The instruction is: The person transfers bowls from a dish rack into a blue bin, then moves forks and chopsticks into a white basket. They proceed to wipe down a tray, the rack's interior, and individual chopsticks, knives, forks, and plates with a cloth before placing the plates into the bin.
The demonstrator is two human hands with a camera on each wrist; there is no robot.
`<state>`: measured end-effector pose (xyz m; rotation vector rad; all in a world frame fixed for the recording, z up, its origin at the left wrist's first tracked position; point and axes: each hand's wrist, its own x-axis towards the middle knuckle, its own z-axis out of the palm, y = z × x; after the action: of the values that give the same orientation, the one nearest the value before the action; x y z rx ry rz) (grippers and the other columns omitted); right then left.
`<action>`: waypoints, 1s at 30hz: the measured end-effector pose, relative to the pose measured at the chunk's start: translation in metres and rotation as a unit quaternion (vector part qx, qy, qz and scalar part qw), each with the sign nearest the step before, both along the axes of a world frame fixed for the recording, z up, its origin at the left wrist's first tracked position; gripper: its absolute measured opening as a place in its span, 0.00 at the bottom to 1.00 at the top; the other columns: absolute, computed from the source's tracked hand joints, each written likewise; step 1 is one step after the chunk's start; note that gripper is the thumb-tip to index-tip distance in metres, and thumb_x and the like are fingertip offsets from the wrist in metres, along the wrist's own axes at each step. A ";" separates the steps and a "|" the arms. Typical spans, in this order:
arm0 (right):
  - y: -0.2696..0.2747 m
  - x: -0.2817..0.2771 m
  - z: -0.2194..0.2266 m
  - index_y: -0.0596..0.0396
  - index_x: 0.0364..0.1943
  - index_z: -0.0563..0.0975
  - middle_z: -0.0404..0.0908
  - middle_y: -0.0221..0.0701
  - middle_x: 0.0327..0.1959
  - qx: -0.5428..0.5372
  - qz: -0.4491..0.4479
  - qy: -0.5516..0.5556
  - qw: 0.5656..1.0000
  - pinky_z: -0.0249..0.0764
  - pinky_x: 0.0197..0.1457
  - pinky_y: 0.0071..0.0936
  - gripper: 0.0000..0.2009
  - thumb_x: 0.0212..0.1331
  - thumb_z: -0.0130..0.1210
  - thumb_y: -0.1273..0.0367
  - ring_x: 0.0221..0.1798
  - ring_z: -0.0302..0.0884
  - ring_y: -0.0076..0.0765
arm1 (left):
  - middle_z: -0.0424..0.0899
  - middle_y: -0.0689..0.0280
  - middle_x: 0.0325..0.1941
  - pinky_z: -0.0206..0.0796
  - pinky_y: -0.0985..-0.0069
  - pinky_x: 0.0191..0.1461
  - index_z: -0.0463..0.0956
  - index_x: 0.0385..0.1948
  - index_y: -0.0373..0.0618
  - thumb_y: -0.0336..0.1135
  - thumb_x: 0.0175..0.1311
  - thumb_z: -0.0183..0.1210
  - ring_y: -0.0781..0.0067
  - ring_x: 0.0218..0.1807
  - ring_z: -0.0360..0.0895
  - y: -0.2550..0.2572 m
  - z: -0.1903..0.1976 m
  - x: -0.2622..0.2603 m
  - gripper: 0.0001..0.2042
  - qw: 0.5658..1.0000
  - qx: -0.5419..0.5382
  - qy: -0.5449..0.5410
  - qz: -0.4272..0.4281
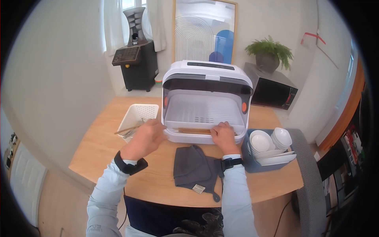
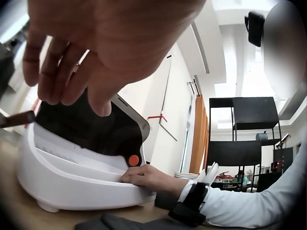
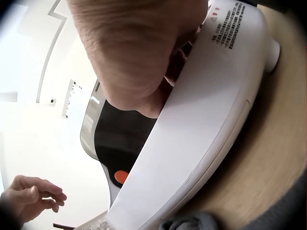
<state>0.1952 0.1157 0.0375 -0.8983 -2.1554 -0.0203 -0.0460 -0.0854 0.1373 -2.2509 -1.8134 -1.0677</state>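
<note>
A white countertop dish cabinet (image 1: 233, 136) stands on the table with its dark lid raised. Several brown chopsticks (image 1: 193, 130) lie along its front trough. My right hand (image 1: 224, 136) reaches over the front wall, fingers curled down at the chopsticks' right part; that wall hides the fingertips in the right wrist view. My left hand (image 1: 148, 136) hovers between the cabinet and a white perforated basket (image 1: 144, 110), holding nothing. Its fingers (image 2: 72, 72) hang loosely in the left wrist view. More brown chopsticks (image 1: 125, 130) and metal utensils lie in the basket, the chopsticks sticking out over its left rim.
A folded grey cloth (image 1: 191, 168) lies at the table's front, between my forearms. To the right, a blue-grey bin (image 1: 258, 166) holds white bowls (image 1: 281, 138) and plates. Behind the cabinet are a microwave (image 1: 272, 93) with a potted plant and a framed picture (image 1: 203, 35).
</note>
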 end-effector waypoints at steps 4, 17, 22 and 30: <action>0.004 -0.003 -0.005 0.57 0.23 0.81 0.78 0.34 0.29 0.024 -0.007 -0.007 1.000 0.68 0.46 0.45 0.08 0.51 0.53 0.68 0.43 0.73 0.44 | 0.79 0.51 0.39 0.70 0.64 0.46 0.80 0.40 0.34 0.27 0.56 0.63 0.49 0.43 0.77 0.020 -0.025 0.030 0.11 0.998 0.002 -0.010 -0.055; 0.005 -0.003 -0.008 0.57 0.22 0.79 0.79 0.35 0.30 0.013 -0.011 0.016 1.000 0.69 0.45 0.45 0.08 0.50 0.53 0.69 0.42 0.74 0.45 | 0.84 0.52 0.31 0.72 0.61 0.45 0.84 0.29 0.41 0.34 0.52 0.65 0.50 0.38 0.81 0.115 -0.064 0.021 0.08 0.982 -0.130 -0.005 0.137; 0.005 -0.001 -0.005 0.57 0.22 0.80 0.79 0.34 0.28 -0.024 0.011 0.022 0.999 0.69 0.46 0.44 0.08 0.51 0.53 0.69 0.40 0.75 0.44 | 0.83 0.51 0.31 0.70 0.63 0.44 0.83 0.30 0.38 0.36 0.53 0.64 0.49 0.37 0.80 0.118 -0.063 0.008 0.10 0.986 -0.156 -0.019 0.063; 0.009 0.001 -0.006 0.54 0.24 0.81 0.79 0.33 0.29 -0.061 0.051 0.047 0.996 0.67 0.45 0.43 0.06 0.51 0.55 0.69 0.40 0.75 0.43 | 0.83 0.49 0.37 0.69 0.64 0.47 0.82 0.36 0.36 0.39 0.58 0.63 0.49 0.42 0.79 0.112 -0.060 0.008 0.14 0.977 -0.202 -0.040 0.061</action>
<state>0.1964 0.1247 0.0311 -0.8390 -2.1294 0.2042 -0.0384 0.0265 0.0776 -2.2805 -2.3525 -0.8427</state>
